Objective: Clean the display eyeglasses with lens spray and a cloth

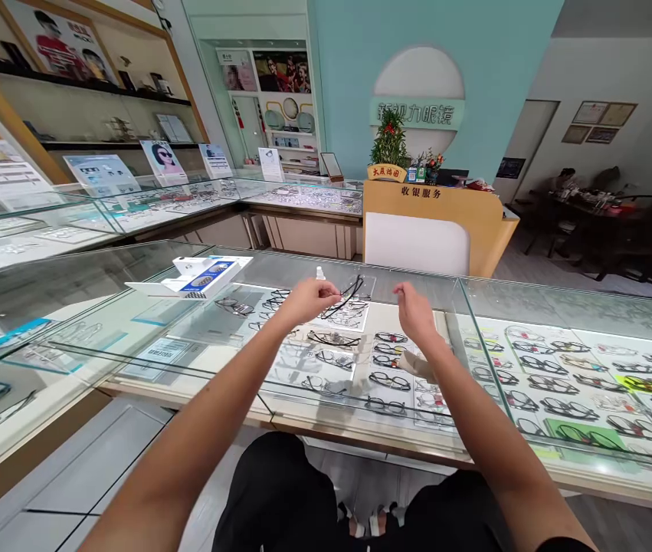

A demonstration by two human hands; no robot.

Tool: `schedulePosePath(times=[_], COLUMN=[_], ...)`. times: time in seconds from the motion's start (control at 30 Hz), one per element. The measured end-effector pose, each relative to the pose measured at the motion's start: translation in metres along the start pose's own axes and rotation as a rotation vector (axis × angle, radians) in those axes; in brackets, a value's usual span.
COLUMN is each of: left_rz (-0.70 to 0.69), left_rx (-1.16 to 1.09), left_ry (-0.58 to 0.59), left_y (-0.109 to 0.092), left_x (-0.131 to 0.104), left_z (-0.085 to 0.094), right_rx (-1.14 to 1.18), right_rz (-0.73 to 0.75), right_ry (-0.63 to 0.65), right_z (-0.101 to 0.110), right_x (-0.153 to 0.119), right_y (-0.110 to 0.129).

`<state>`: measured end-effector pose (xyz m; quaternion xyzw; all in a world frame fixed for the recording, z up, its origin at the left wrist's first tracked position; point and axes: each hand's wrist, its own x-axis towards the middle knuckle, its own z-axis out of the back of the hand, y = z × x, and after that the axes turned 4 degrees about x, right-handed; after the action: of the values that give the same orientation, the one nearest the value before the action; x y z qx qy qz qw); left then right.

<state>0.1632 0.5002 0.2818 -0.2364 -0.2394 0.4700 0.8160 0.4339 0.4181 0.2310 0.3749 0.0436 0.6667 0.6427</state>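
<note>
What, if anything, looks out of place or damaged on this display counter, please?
Only the white and blue box on the glass counter looks out of place: its flaps stand open, while the eyeglasses below lie in rows. Nothing looks spilled or broken.

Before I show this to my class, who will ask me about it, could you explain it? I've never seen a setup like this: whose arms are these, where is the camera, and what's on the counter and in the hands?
There is no machine here: these are a person's bare arms, seen by a camera worn on their head, looking forward and down. It gives this one picture. The left hand appears to hold dark-framed glasses above a glass counter. The right hand is raised across from it, with nothing visible in it. An open white-and-blue box sits on the glass, left of the hands. Rows of eyeglasses show through the glass.
</note>
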Motion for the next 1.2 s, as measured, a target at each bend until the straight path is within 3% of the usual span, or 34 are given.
schedulePosePath(times=[0.1,0.23,0.37,0.73,0.9,1.03,1.2], left_rz=[-0.103,-0.16,-0.175,-0.146,-0.128,-0.1,-0.095], left_rx=[0.302,0.544,0.663,0.711,0.724,0.714,0.724], left_ry=[0.154,0.343,0.441,0.493,0.512,0.531,0.445], left_y=[0.009,0.019,0.026,0.03,0.031,0.033,0.043], left_x=[0.022,0.042,0.048,0.049,0.05,0.054,0.068], left_z=[0.005,-0.01,-0.026,-0.039,-0.039,-0.036,-0.037], right_rx=[-0.099,-0.172,-0.077,0.127,0.319,0.533,0.743], right_rz=[-0.067,-0.091,-0.165,-0.159,-0.213,-0.193,-0.205], right_ry=[0.103,0.143,0.138,0.146,0.154,0.083,0.207], right_z=[-0.008,-0.017,-0.02,-0.023,-0.021,-0.022,-0.019], right_x=[0.002,0.0,-0.001,0.0,-0.004,-0.003,0.003], right_y=[-0.017,-0.027,-0.031,-0.029,-0.027,-0.033,-0.035])
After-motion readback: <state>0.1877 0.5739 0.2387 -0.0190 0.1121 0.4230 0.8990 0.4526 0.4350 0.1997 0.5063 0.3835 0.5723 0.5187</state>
